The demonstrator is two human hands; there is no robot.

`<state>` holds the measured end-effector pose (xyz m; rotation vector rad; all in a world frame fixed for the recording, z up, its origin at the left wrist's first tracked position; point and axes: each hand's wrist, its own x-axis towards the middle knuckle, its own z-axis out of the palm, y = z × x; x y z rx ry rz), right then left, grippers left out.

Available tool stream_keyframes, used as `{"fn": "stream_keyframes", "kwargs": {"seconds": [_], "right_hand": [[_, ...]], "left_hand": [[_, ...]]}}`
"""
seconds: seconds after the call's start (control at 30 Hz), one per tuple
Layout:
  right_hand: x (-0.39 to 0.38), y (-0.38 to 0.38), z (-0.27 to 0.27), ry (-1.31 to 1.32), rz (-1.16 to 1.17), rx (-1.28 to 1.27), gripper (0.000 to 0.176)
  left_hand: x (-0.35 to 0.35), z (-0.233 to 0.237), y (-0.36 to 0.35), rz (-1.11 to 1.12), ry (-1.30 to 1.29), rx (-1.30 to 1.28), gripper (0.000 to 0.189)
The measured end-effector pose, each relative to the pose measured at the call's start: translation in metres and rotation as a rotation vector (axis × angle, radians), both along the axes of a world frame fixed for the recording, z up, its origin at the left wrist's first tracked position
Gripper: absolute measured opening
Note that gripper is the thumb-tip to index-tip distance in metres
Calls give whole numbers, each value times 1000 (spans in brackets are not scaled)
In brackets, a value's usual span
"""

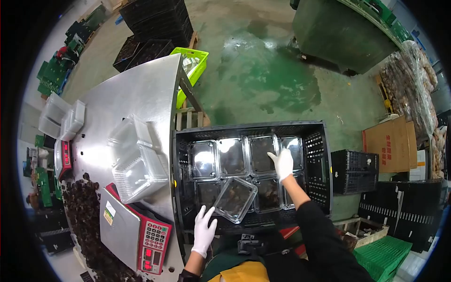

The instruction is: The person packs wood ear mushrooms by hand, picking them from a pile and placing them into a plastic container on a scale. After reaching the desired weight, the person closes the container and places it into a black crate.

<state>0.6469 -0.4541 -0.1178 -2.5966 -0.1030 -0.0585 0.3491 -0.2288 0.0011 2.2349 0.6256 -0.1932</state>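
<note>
A black plastic crate [249, 126] holds two rows of clear lidded plastic boxes, with dark contents showing through several of them. One clear box [236, 199] lies askew on top of the front row. My left hand [204, 231], in a white glove, is at the crate's front left with its fingers apart, fingertips right by the left corner of that askew box. My right hand [283, 164], also gloved in white, reaches over the back row at the right. Its thumb and fingers are spread above the lids of the two rightmost boxes [262, 152].
On the steel table [155, 84] at left stand a red scale [134, 230], stacked clear tubs [136, 174] and a pile of dark pieces [84, 211]. Behind it is a lime crate [199, 70]. Black crates [354, 171] and a cardboard box [387, 145] stand at right.
</note>
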Motion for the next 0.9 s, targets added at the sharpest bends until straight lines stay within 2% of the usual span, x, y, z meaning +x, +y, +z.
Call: {"fn": "stream_keyframes", "kwargs": {"seconds": [0.03, 0.07, 0.1, 0.13, 0.2, 0.23, 0.27, 0.33, 0.4, 0.43, 0.47, 0.5, 0.53, 0.57, 0.6, 0.63, 0.67, 0.7, 0.73, 0.77, 0.8, 0.83, 0.9], "right_hand": [[-23, 5, 33, 78, -89, 103, 54], [-48, -1, 36, 216, -77, 250, 57], [-76, -9, 10, 382, 54, 177, 63], [-89, 0, 38, 1070, -38, 271, 66], [-139, 10, 12, 1349, 6, 534, 57], [-160, 25, 8, 1339, -163, 979, 44], [-170, 36, -3, 1190, -268, 961, 41], [-171, 40, -9, 1086, -189, 1006, 30], [-171, 33, 8, 880, -100, 521, 27], [-166, 24, 31, 940, -63, 482, 25], [-162, 8, 39, 859, -38, 560, 24], [-154, -16, 48, 626, 169, 647, 21], [-135, -26, 86, 775, -49, 667, 17], [-121, -48, 82, 637, 39, 672, 17], [-98, -54, 122, 690, -91, 762, 16], [-77, -66, 146, 763, -115, 777, 18], [-52, -93, 130, 767, -81, 557, 18], [-30, -108, 119, 745, -23, 724, 27], [0, -127, 99, 703, 61, 319, 37], [6, -115, 117, 225, 164, -401, 45], [19, -110, 113, 111, 127, -517, 45], [29, -93, 112, 55, 107, -374, 45], [33, -25, 132, 210, 211, -107, 37]], "left_hand": [[4, -13, 2, 19, 27, -84, 51], [7, -25, 2, 39, 54, -170, 53], [9, -38, -1, 18, 107, -177, 54], [9, -47, -5, -4, 161, -186, 55], [14, -55, -8, -43, 236, -130, 54], [14, -63, -5, -89, 279, -191, 53], [15, -68, -5, -135, 321, -252, 52], [15, -67, -4, -164, 319, -156, 49], [15, -62, -3, -122, 366, -482, 47], [15, -54, -8, -140, 323, -469, 42], [16, -47, -11, -144, 319, -472, 42], [16, -40, -14, -101, 235, -523, 40], [15, -34, -17, -51, 146, -573, 38], [16, -26, -18, -38, 113, -566, 35], [14, -24, -18, -23, 104, -567, 35], [11, -22, -17, -15, 65, -548, 35], [8, -18, -14, 2, 23, -524, 35], [6, -9, -13, -3, -4, -473, 34], [3, -4, -11, 51, -22, -455, 34], [-1, 1, -9, 16, -28, -436, 34], [-9, 5, -6, -12, -33, -412, 33], [-18, 7, -5, 16, -69, -405, 34], [-34, 23, -1, 39, -93, -346, 34]]}}
